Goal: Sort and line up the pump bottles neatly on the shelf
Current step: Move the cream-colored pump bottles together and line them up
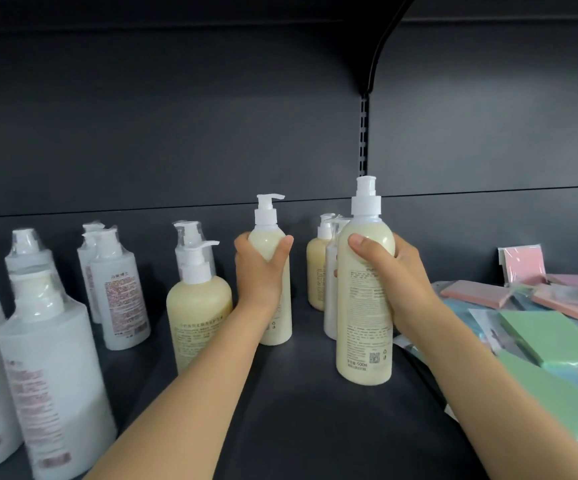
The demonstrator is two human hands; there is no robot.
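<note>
The tall slim cream-yellow plastic pump bottle [365,306] stood nearest the front of the dark grey metal shelf [298,427], right of centre. The right hand [398,282] was wrapped around its shoulder, thumb across the front. Whether its base rested on the shelf or hung just above it could not be told. A second slim cream-yellow pump bottle [282,317] stood further back and to the left, clasped round its upper body by the left hand [260,268], its nozzle pointing right.

Just left of that one sat a squat round cream-yellow pump bottle [199,313]. Behind the right-hand bottle, a smaller cream bottle [315,271] and a slim white bottle [331,289] stood close together. White pump bottles [119,289] stood scattered on the left, and a large white bottle [55,375] was nearest the camera. A loose heap of pastel wrapped packets [540,341] lay at the right.

The main risk looked to be a collision. Both slim bottles are tall and held high, so a sideways swing could knock over the pair behind or the squat bottle. The right forearm could also drag the packets. Moving two bottles at once would leave neither hand free to catch a fall.

Both held bottles looked full of pale cream liquid almost to the neck. The large white bottle looked denser white lower down, perhaps its fill level. Several pumps were wrapped in clear film.
</note>
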